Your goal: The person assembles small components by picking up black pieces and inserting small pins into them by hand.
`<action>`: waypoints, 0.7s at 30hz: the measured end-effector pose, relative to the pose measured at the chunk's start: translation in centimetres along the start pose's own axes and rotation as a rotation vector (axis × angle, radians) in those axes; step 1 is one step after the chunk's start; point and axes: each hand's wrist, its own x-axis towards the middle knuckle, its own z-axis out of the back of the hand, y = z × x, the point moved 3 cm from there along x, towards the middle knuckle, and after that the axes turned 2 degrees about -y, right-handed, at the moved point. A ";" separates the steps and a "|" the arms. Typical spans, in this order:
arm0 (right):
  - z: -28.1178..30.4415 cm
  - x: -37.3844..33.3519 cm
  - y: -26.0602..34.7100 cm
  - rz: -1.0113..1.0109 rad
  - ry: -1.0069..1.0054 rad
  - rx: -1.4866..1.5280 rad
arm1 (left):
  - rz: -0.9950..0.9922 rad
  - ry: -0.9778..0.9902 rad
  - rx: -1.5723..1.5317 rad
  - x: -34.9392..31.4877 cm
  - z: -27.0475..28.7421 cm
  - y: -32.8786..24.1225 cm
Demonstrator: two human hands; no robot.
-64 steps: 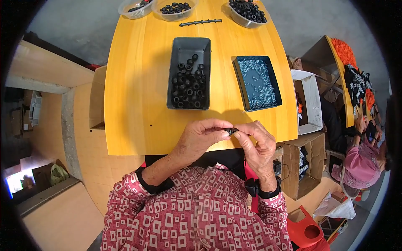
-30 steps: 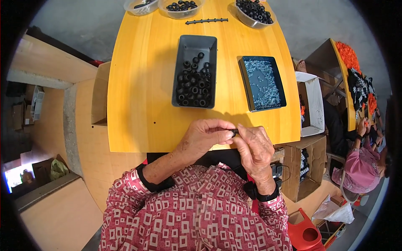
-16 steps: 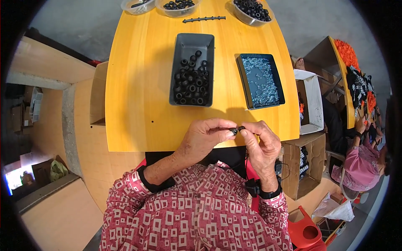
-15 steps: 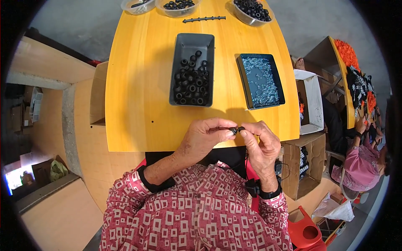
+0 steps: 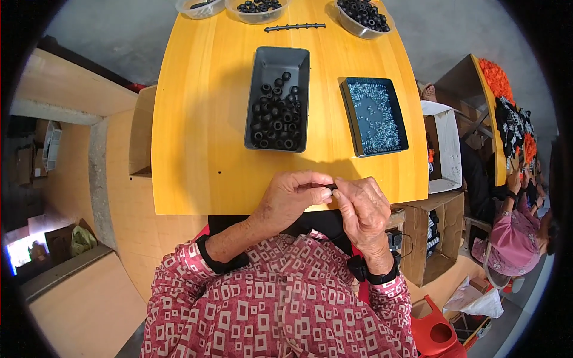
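Note:
Just above the near edge of the table, my left hand [image 5: 289, 196] pinches a small black plastic part [image 5: 332, 187] between thumb and fingertips. My right hand [image 5: 364, 207] closes on it from the other side, thumb and fingers pressed against it. The fingers hide most of the part, and I cannot tell whether it is one piece or two joined. Beyond my hands lies a dark grey tray [image 5: 253, 95] with many round, hollow black pieces [image 5: 277, 116]. To its right, a dark tray [image 5: 356, 128] holds tiny shiny metal springs [image 5: 382, 134].
Clear plastic tubs [image 5: 358, 30] of black parts stand along the far edge, near a knobbed black strip [image 5: 295, 27]. Cartons [image 5: 430, 238] and a red plastic chair [image 5: 431, 328] flank the table on the right. A co-worker in pink [image 5: 518, 238] sits further right.
My hands have drawn together; the black piece in my right fingers has met the one in my left and is now mostly covered. The view has shifted slightly.

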 end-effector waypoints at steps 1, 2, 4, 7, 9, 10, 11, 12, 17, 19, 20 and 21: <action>0.0 -0.1 -0.1 0.016 -0.002 -0.003 | 0.016 0.024 -0.060 0.0 -0.1 0.0; 0.0 -0.1 0.0 0.016 -0.002 -0.003 | 0.015 0.023 -0.060 0.1 0.0 0.0; -0.1 -0.2 0.2 0.012 0.015 0.027 | -0.006 0.028 0.035 0.1 0.2 0.1; -0.2 -0.3 0.0 0.014 0.009 0.027 | 0.007 0.035 -0.004 0.1 0.1 -0.1; -0.3 -0.4 0.0 0.027 0.006 0.006 | 0.015 0.036 -0.012 0.2 0.1 0.0; -0.3 -0.5 0.0 0.036 0.007 -0.012 | 0.028 0.033 -0.022 0.2 0.1 0.1; -0.3 -0.6 0.0 0.033 0.005 -0.014 | 0.029 0.036 -0.021 0.2 0.0 0.1; -0.2 -0.5 0.0 0.049 0.023 -0.025 | 0.047 0.029 -0.026 0.1 0.0 0.0; 0.3 -0.8 0.5 0.088 0.052 -0.114 | 0.057 0.031 0.000 -0.1 -0.5 0.1; 0.4 -1.0 0.7 0.117 0.059 -0.173 | 0.039 0.014 0.031 -0.2 -0.6 0.0; 0.5 -1.0 0.9 0.114 0.052 -0.178 | 0.039 0.022 0.035 -0.2 -0.7 0.0; 0.7 -1.0 1.1 0.099 0.058 -0.175 | 0.040 0.036 0.064 -0.1 -0.8 -0.2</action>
